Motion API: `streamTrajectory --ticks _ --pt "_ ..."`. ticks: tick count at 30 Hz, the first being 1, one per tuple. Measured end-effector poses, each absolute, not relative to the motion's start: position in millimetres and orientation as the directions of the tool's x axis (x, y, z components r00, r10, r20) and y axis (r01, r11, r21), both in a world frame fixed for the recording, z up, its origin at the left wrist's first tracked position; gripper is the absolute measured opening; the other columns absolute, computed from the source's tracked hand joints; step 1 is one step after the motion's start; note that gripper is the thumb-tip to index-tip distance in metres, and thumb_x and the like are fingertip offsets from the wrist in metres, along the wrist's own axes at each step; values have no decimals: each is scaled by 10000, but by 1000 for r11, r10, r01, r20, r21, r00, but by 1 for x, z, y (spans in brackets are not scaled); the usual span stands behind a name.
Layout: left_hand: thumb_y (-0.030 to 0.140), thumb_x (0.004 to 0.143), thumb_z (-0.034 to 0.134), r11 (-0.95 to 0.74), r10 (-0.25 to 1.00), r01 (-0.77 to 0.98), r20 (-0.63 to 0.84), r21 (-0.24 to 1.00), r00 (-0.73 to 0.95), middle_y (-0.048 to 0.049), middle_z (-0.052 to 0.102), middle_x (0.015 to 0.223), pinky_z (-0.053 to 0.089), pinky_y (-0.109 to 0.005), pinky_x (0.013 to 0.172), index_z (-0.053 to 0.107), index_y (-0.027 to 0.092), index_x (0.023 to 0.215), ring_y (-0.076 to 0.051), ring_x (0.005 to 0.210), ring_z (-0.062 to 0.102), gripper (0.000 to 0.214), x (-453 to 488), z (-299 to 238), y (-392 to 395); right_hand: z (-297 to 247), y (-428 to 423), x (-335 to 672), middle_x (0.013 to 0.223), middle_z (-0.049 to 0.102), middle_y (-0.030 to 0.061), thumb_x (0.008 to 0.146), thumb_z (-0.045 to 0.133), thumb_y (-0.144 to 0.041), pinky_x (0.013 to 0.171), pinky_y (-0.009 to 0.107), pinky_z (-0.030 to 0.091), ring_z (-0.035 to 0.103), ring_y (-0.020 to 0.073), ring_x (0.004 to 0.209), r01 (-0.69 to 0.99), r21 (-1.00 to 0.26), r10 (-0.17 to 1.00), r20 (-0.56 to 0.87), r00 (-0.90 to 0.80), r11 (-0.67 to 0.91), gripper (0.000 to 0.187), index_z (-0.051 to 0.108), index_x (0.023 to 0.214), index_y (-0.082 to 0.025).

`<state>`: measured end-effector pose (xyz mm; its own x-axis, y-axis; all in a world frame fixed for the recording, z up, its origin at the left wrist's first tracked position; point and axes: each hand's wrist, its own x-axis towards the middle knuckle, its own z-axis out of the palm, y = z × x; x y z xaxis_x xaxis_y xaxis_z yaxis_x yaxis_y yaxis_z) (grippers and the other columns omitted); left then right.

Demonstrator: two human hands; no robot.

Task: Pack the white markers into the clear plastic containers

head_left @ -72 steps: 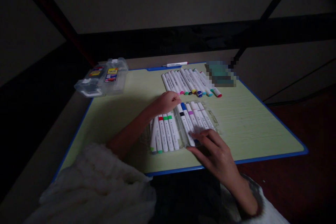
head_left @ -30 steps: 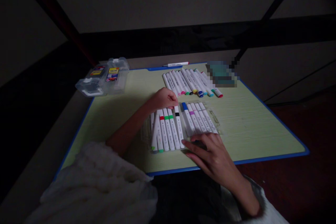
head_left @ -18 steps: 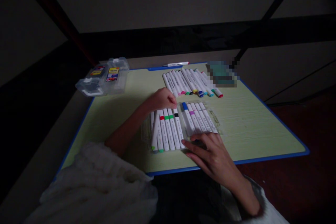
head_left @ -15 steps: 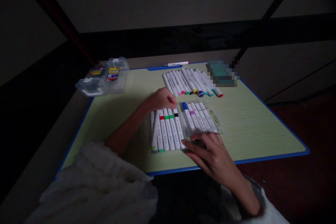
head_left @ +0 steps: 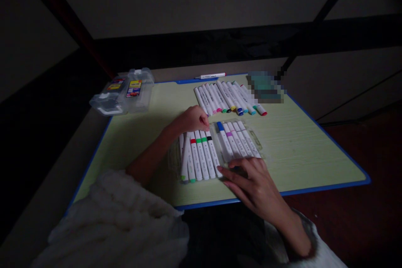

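Observation:
A clear plastic marker case (head_left: 257,140) lies open on the table, with white markers in both halves. In its left half are markers with red, green and black bands, one of them lying slanted over its neighbours. My left hand (head_left: 195,118) is closed at their top ends, close to the black-banded marker (head_left: 213,155); whatever its fingers hold is hidden. The right half holds a blue-capped marker (head_left: 224,138), a purple-banded one and several others. Over the lower edge of this half rests my right hand (head_left: 256,182), fingers spread, its index fingertip touching the black-banded marker's bottom end.
A loose row of white markers (head_left: 220,96) with coloured ends lies behind the case. One more marker (head_left: 210,76) is at the far edge. Clear plastic cases (head_left: 141,100) with labels stand back left, and a pixelated greenish object (head_left: 265,86) back right. The table (head_left: 307,150) has a blue rim.
My left hand has shifted very slightly left over the marker tops. The right hand and the markers look almost the same.

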<state>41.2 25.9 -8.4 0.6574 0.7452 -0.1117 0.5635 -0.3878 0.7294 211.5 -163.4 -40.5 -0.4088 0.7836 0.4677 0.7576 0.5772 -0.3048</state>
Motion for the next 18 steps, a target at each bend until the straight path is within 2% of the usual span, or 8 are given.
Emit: streamTrajectory --ticks 8,18 --pt "97 560 666 -453 725 536 -55 712 686 -14 611 520 367 -224 529 670 97 591 -103 538 520 31 39 -13 29 -40 -162 211 932 544 82 860 512 -222 711 340 337 438 216 847 759 -291 779 466 -418 582 274 603 1116 -192" --pt "68 562 674 -392 747 581 -121 713 654 5 581 509 372 -222 523 660 93 594 -98 525 518 43 41 -9 27 -39 -163 211 923 547 86 866 500 -220 703 339 335 441 210 829 767 -277 778 468 -418 579 258 617 1092 -182"
